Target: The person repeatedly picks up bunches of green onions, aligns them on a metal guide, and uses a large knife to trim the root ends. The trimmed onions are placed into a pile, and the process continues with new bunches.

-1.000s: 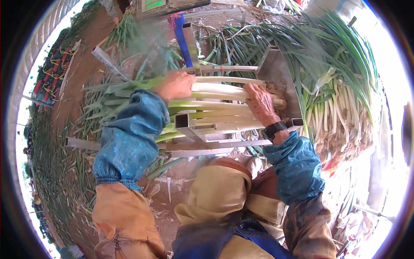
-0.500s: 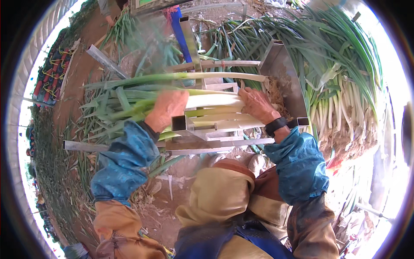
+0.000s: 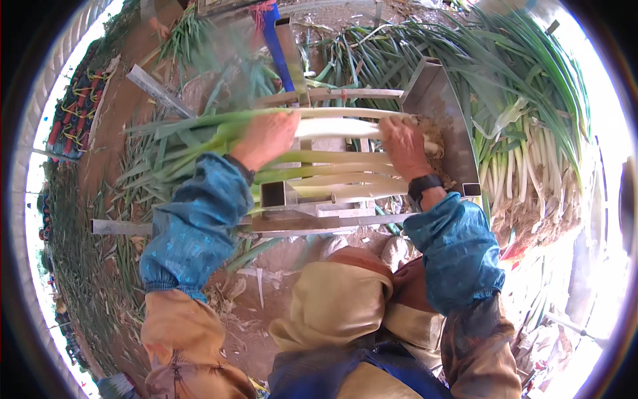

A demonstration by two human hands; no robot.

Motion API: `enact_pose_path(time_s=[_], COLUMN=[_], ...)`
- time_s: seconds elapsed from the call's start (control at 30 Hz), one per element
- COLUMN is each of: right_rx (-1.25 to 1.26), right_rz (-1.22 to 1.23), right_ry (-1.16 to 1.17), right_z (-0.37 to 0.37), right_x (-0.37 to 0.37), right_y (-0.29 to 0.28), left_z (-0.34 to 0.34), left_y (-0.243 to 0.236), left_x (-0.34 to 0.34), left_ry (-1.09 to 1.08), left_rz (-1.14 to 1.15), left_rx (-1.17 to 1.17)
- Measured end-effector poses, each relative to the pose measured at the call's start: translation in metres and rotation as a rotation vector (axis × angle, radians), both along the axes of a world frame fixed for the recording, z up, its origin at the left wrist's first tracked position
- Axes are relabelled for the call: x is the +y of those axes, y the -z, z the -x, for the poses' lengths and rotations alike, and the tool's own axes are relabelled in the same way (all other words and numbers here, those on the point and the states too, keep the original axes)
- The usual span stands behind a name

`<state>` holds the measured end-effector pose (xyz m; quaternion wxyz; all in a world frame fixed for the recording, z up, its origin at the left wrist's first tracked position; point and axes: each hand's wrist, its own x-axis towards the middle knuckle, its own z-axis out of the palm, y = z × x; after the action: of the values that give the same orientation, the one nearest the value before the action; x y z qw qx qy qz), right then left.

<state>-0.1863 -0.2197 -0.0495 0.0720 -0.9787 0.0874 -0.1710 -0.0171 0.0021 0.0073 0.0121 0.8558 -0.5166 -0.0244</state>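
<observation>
Now the left hand [image 3: 269, 141] and the right hand [image 3: 404, 147] have shifted toward the far side of the rack [image 3: 299, 224], and the thick leek [image 3: 339, 128] between them has come close beside the far leek [image 3: 345, 113], where half a second ago a gap showed. The left is curled round its greener part, the right is closed over its white end near the roots [image 3: 433, 136]; some fingertips are hidden. It lies lengthwise in the rack, roots toward the end plate [image 3: 452, 120], and a gap now opens between it and the nearer leeks [image 3: 349, 158]. That seems to leave the layer split, with room in the middle. No brand, label or writing can be read anywhere, the pile [image 3: 525, 153] at right included
</observation>
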Motion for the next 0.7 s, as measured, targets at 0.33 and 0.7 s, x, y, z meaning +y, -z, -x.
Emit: enact_pose_path(time_s=[0.33, 0.7], right_rx=[0.29, 0.35], right_rz=[-0.012, 0.058], right_ry=[-0.048, -0.105], right_z=[0.011, 0.028], right_x=[0.01, 0.024], right_y=[-0.005, -0.006], left_z=[-0.001, 0.02], left_y=[0.052, 0.033], left_x=[0.014, 0.023], left_ry=[0.167, 0.174], left_rz=[0.072, -0.078], left_rx=[-0.187, -0.055])
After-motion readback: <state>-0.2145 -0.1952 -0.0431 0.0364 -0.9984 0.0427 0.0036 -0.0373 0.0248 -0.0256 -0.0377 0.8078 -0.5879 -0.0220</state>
